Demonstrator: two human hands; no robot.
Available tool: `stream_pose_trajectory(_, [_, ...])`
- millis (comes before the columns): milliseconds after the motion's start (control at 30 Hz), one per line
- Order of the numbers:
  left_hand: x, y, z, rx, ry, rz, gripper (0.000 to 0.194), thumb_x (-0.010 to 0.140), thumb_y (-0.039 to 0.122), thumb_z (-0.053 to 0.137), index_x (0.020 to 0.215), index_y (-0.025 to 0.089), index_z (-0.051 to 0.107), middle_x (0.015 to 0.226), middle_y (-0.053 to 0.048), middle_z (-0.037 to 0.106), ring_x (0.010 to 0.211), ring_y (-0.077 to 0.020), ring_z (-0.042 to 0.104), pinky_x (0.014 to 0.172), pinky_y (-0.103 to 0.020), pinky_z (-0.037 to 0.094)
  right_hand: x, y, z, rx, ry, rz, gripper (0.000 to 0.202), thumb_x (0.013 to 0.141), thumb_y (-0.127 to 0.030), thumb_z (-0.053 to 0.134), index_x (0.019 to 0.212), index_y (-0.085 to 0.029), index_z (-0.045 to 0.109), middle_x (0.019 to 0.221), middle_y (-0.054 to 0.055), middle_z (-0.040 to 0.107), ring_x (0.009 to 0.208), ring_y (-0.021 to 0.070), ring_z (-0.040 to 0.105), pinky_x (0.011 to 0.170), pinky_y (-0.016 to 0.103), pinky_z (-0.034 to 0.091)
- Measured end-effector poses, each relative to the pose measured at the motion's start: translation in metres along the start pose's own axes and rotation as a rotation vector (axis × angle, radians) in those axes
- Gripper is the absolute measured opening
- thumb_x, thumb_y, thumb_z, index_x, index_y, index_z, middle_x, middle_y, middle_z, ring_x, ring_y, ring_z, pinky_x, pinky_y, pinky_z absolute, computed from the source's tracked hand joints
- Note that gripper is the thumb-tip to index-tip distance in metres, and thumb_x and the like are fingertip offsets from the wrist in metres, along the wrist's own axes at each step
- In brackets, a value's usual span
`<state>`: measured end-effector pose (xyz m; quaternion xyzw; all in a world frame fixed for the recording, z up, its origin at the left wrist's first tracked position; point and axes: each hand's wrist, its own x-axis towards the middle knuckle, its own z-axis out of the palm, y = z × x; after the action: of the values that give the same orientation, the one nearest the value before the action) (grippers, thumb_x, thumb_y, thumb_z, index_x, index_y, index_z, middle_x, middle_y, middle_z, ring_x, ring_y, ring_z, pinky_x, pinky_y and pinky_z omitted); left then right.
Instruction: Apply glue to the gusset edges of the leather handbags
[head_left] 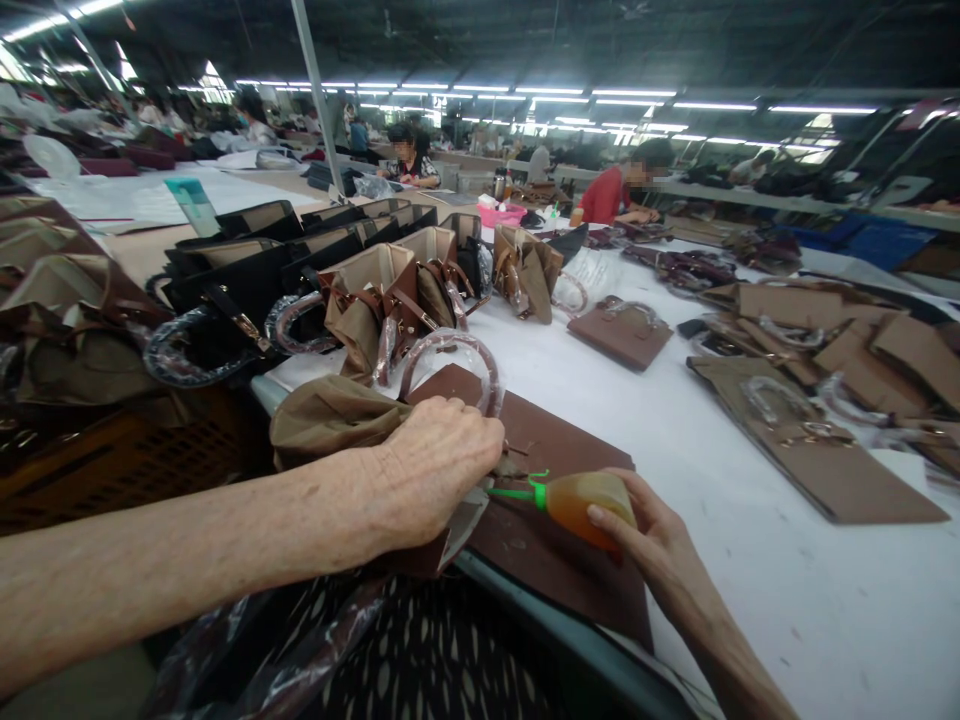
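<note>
- Left hand [431, 465]: closed in a curl at the near edge of the bench [720, 450], gripping part of the brown bag [559, 580]; fingertips hidden, so the exact part pinched cannot be told.
- Right hand [651, 520]: wrapped round the squeeze bottle [589, 505], thumb on the near side. The two hands are apart from each other.
- Squeeze bottle: tilted on its side, amber contents, green nozzle [517, 493] pointing left, its tip just beside the left hand, over the brown bag.
- Brown bag: lies at the near edge of the bench, a flat panel spread under the bottle; olive cloth [334, 422] bunched behind the left wrist, plastic-wrapped handle [487, 355] arching up beyond the knuckles.
- Behind the handle: open brown bags [371, 285] upright, black bags [225, 270] upright to their left.
- Farther along the bench: small brown bag [622, 332] lying flat; pink basket [501, 214] toward the far side.
- Right side of the bench: pile of tan bags [832, 450], lying flat and overlapping, some handles in clear plastic.
- Left, below bench level: yellow crate [120, 465], partly in shadow.
- Across the bench: person in red [604, 193], head bent down.
</note>
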<state>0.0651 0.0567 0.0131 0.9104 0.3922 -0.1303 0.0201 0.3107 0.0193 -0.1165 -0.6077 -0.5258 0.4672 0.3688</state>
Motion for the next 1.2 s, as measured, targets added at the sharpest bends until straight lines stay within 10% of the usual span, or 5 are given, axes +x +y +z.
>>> stream_pose_trajectory(833, [-0.007, 0.008, 0.008, 0.010, 0.006, 0.053, 0.041, 0.051, 0.006, 0.063, 0.090, 0.010, 0.052, 0.088, -0.011, 0.060, 0.078, -0.0260, 0.056, 0.069, -0.040, 0.047, -0.018, -0.020, -0.002, -0.021, -0.138, 0.087, 0.045, 0.077, -0.053, 0.060, 0.106, -0.021, 0.047, 0.071, -0.001, 0.056, 0.055, 0.0164, 0.053, 0.041, 0.024, 0.038])
stream_pose_trajectory(1200, [-0.008, 0.009, 0.007, 0.014, 0.004, 0.044, 0.038, 0.054, 0.010, 0.065, 0.090, 0.011, 0.052, 0.090, -0.011, 0.060, 0.079, -0.0258, 0.056, 0.071, -0.040, 0.047, -0.006, -0.015, 0.003, -0.181, -0.008, 0.035, 0.045, 0.076, -0.054, 0.060, 0.104, -0.021, 0.050, 0.079, 0.002, 0.061, 0.064, 0.0198, 0.056, 0.047, 0.028, 0.042])
